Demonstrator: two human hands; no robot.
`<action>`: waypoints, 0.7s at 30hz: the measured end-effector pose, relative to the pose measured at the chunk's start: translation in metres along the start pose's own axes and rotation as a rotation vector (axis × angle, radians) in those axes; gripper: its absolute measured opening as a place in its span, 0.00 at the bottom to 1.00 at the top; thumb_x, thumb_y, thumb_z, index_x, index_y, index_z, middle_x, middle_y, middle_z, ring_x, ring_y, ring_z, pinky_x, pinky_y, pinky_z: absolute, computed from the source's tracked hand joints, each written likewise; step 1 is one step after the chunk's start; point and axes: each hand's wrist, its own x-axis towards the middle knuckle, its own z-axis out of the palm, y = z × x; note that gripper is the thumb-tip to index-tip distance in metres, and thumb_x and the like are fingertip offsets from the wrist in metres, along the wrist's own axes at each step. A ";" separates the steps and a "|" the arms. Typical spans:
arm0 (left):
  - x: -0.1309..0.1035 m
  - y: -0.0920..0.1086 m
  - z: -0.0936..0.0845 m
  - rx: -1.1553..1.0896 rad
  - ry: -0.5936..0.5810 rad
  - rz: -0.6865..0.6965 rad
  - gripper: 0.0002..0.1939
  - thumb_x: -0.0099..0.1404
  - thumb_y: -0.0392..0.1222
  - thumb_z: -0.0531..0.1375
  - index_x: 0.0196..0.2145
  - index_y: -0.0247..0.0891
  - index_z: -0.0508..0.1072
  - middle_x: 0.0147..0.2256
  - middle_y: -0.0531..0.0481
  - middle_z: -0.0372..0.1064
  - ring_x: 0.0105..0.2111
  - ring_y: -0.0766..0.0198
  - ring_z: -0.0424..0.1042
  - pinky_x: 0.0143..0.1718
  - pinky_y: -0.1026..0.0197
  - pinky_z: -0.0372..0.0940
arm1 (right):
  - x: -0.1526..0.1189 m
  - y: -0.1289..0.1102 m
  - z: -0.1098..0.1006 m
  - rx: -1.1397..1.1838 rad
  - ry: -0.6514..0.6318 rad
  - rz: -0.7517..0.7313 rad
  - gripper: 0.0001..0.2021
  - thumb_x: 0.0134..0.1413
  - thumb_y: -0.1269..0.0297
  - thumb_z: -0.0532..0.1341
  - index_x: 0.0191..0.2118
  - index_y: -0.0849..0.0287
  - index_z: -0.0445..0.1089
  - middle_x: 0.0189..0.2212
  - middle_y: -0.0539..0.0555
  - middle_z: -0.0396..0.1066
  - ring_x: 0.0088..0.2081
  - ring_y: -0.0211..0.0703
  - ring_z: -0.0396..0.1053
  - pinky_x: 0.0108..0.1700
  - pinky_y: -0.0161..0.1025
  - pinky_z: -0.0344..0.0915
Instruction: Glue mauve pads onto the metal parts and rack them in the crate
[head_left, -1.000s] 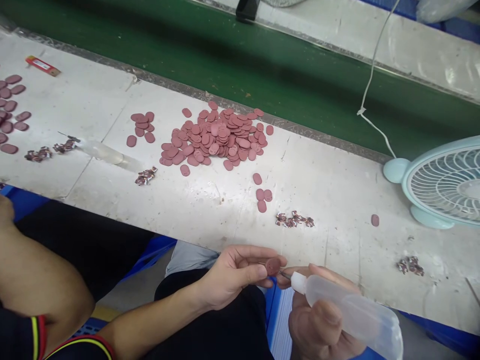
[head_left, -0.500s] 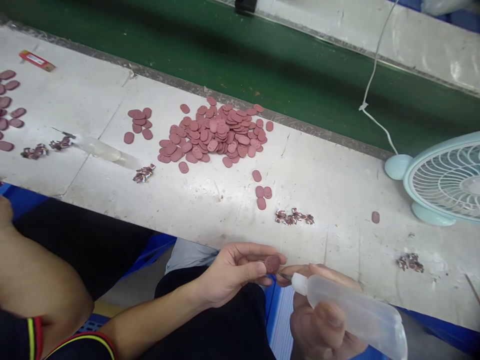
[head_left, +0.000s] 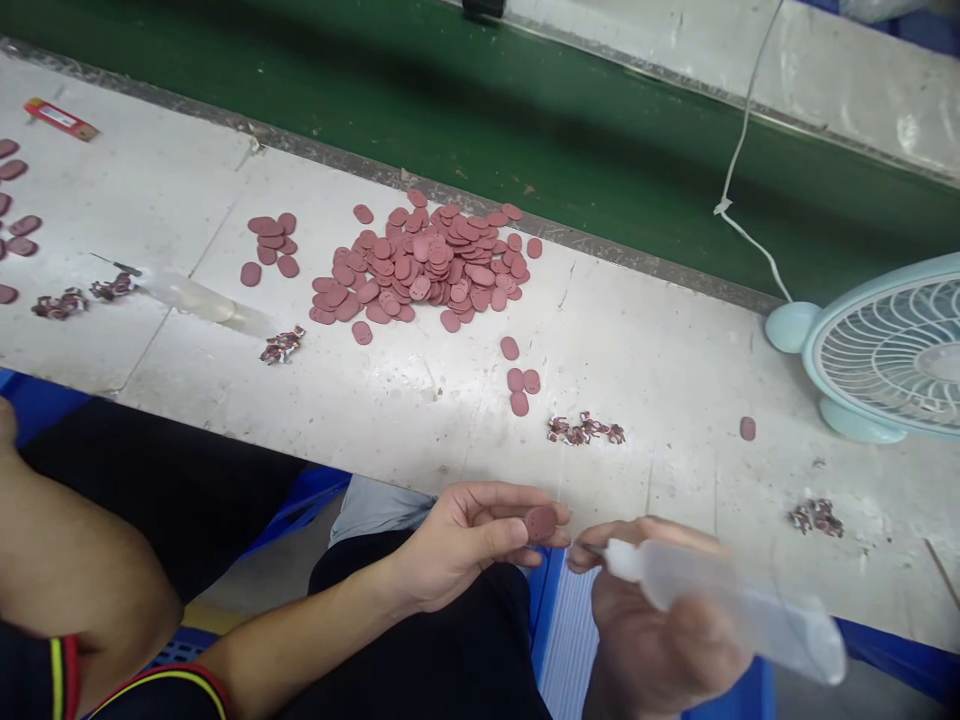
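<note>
L hand [head_left: 457, 545] pinching reddish oval disc [head_left: 541, 523] betw. thumb & fingers, nr front edge of white bench [head_left: 637, 340]. R hand [head_left: 660, 640] wrapped round translucent squeeze bottle [head_left: 787, 612], tip nr disc, apart. Pile of sim. discs [head_left: 431, 265] beyond.

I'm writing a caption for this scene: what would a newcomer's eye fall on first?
Probably the heap of reddish oval discs near the far edge of the white table. Next, perhaps, the pale blue fan at the picture's right edge. Below, the left hand holds a single disc, and the right hand holds a translucent bottle.
</note>
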 end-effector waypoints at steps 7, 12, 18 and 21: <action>0.000 0.006 -0.001 0.007 0.001 0.008 0.14 0.63 0.38 0.66 0.48 0.39 0.79 0.49 0.41 0.78 0.47 0.56 0.78 0.41 0.65 0.72 | 0.050 -0.005 -0.028 0.348 -0.187 -0.142 0.16 0.57 0.52 0.60 0.39 0.58 0.76 0.22 0.47 0.66 0.24 0.38 0.72 0.16 0.26 0.61; -0.001 0.009 -0.010 0.020 0.074 0.022 0.13 0.65 0.36 0.64 0.47 0.38 0.79 0.48 0.41 0.78 0.46 0.58 0.78 0.41 0.67 0.72 | 0.047 -0.020 -0.066 0.285 -0.032 -0.167 0.24 0.62 0.46 0.51 0.47 0.58 0.75 0.19 0.44 0.59 0.17 0.29 0.62 0.12 0.21 0.47; -0.001 0.014 -0.018 0.014 0.128 0.050 0.13 0.65 0.36 0.64 0.48 0.36 0.78 0.50 0.40 0.77 0.46 0.58 0.78 0.41 0.66 0.72 | 0.035 -0.012 -0.079 -0.668 0.562 0.018 0.16 0.62 0.54 0.57 0.48 0.55 0.74 0.33 0.53 0.71 0.30 0.39 0.71 0.21 0.32 0.67; -0.001 0.016 -0.017 0.009 0.123 0.062 0.12 0.65 0.36 0.63 0.47 0.36 0.78 0.49 0.40 0.77 0.46 0.57 0.78 0.41 0.66 0.72 | 0.047 0.000 -0.086 -1.263 0.348 0.062 0.18 0.61 0.66 0.54 0.54 0.53 0.70 0.56 0.60 0.67 0.56 0.53 0.66 0.53 0.55 0.70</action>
